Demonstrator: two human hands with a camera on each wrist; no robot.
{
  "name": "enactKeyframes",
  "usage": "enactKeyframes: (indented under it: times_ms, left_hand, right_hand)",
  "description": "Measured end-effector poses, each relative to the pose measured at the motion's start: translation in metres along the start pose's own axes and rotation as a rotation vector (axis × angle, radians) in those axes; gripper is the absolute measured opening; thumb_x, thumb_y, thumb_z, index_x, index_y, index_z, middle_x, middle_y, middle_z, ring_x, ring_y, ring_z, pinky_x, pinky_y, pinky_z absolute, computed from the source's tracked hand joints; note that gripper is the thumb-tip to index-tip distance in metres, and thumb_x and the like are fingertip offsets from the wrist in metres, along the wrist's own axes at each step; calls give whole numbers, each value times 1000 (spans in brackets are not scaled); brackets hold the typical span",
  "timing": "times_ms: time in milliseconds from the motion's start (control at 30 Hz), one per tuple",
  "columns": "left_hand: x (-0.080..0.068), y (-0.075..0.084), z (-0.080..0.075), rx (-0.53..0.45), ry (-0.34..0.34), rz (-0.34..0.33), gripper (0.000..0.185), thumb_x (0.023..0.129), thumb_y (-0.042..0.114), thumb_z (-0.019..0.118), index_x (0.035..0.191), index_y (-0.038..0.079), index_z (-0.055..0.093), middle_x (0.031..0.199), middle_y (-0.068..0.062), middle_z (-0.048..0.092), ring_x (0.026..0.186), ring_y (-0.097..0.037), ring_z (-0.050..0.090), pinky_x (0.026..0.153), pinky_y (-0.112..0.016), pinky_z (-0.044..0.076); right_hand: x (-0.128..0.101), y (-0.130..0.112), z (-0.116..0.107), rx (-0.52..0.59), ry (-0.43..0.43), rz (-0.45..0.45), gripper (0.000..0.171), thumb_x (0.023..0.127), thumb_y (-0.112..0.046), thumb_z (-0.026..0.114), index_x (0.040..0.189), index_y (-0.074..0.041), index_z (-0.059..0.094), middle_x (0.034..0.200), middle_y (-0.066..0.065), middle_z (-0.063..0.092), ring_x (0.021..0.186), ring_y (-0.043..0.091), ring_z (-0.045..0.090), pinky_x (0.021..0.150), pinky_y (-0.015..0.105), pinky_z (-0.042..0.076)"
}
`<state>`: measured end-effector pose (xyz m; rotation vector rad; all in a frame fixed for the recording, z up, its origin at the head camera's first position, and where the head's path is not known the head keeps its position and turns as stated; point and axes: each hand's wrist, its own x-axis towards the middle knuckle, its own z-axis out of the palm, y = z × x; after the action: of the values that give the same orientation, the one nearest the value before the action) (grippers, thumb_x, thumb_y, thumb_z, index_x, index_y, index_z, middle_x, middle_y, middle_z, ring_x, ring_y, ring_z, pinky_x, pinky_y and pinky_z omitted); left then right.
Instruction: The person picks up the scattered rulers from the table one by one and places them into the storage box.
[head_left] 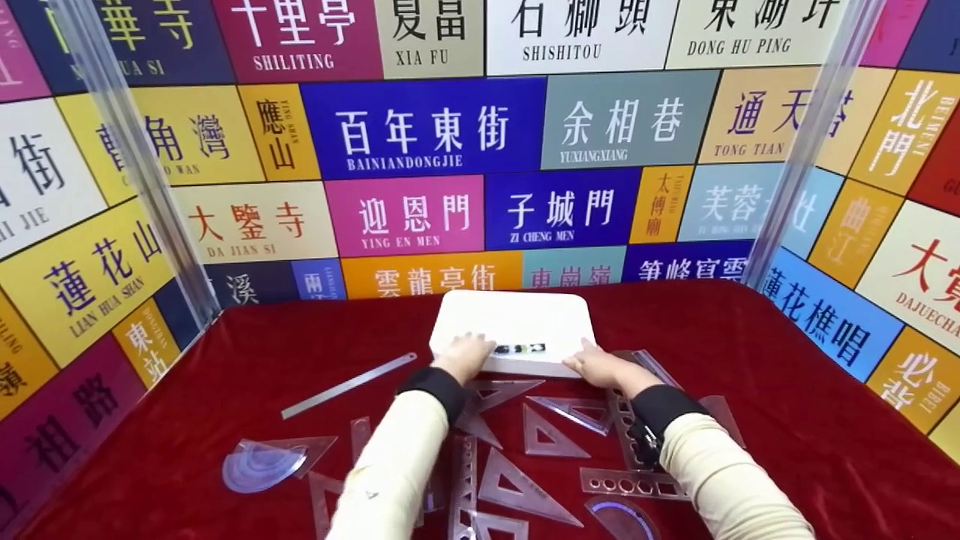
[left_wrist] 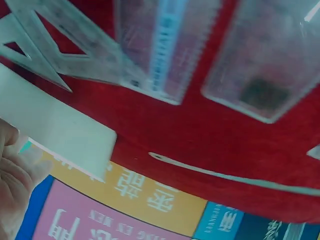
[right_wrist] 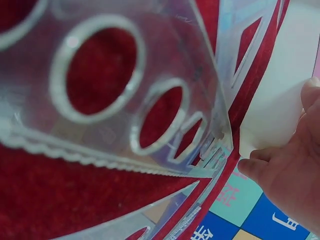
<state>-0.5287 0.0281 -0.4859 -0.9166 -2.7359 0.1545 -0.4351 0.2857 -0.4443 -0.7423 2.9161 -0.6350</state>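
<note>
A flat white box (head_left: 517, 319) with a small dark label lies on the red cloth (head_left: 750, 360) at the far middle of the table. My left hand (head_left: 466, 355) holds its near edge left of the label, fingers laid over the top. The right hand (head_left: 598, 365) grips the near right corner. In the left wrist view the left hand's fingers (left_wrist: 12, 175) meet the corner of the white box (left_wrist: 55, 130). The right wrist view has the right hand (right_wrist: 290, 175) with curled fingers at the edge of the white box (right_wrist: 295, 75).
Several clear set squares (head_left: 551, 435), stencil rulers (head_left: 634, 484) and a protractor (head_left: 259, 465) lie scattered under my forearms. A metal ruler (head_left: 349, 385) lies to the left. Sign-covered walls and two clear posts (head_left: 127, 150) close in the table's back and sides.
</note>
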Motion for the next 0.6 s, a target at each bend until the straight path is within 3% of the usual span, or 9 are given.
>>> enactKeyframes:
  times_ms: [33,100,167,200,267,333,367,467,600]
  left_hand:
    - [-18,3,-26,-25,-33,-8,34,75,8,52,106,21,52,105,-5,52,96,-28,47,77,-43,39]
    - [-49,0,-66,-52,14,-17,34,72,3,53,104,13,53,102,-9,53,92,-29,49,74,-42,41]
    - [-79,-5,-105,-91,10,-107,30,73,1,53,102,9,56,101,-12,56,90,-31,52,73,-42,43]
    - [-92,-12,-115,-92,39,-144,27,72,3,55,99,7,56,98,-13,57,87,-31,53,69,-43,44]
    - [-118,-28,-127,-98,74,-234,19,71,4,56,90,5,57,89,-14,58,79,-31,55,61,-44,45]
    - [-143,-44,-136,-100,57,-334,13,70,4,56,83,5,57,84,-14,59,75,-31,56,56,-45,45]
    - [-156,-51,-139,-96,36,-368,11,70,2,56,80,4,57,82,-15,59,74,-32,56,54,-45,45]
    - [-190,-72,-145,-141,-57,-441,6,69,-1,53,73,0,57,81,-18,60,73,-33,57,54,-47,45]
    - [-221,-92,-146,-192,-228,-432,8,70,-1,51,74,-2,58,86,-21,58,78,-34,55,62,-46,44]
  right_hand:
    - [5,11,6,-9,0,1,51,84,-51,26,68,-7,48,112,26,45,122,38,1,98,48,1]
    - [13,30,18,-29,-8,13,48,85,-48,27,69,-9,49,112,20,48,123,35,-2,98,47,-1]
    - [15,39,26,-24,20,-57,43,86,-45,28,68,-11,46,103,15,54,124,31,-5,99,43,-5]
    - [14,36,25,-20,5,-28,43,87,-43,28,68,-10,46,99,15,55,123,34,-3,98,46,-3]
    - [17,43,29,-26,0,-32,42,87,-43,28,68,-10,46,94,13,56,123,33,-5,98,46,-4]
    - [18,39,25,-40,-4,-20,43,87,-42,27,71,-8,47,96,15,55,123,34,-3,99,46,-3]
    - [24,51,29,-41,13,-31,48,86,-46,26,75,-6,50,100,16,54,124,31,-4,100,41,-4]
    - [14,23,11,-45,-21,29,55,87,-45,25,102,1,51,120,25,38,123,35,2,100,44,3]
    - [-11,-31,-17,11,-56,111,58,88,-37,29,119,12,33,126,34,21,120,42,7,97,48,8]
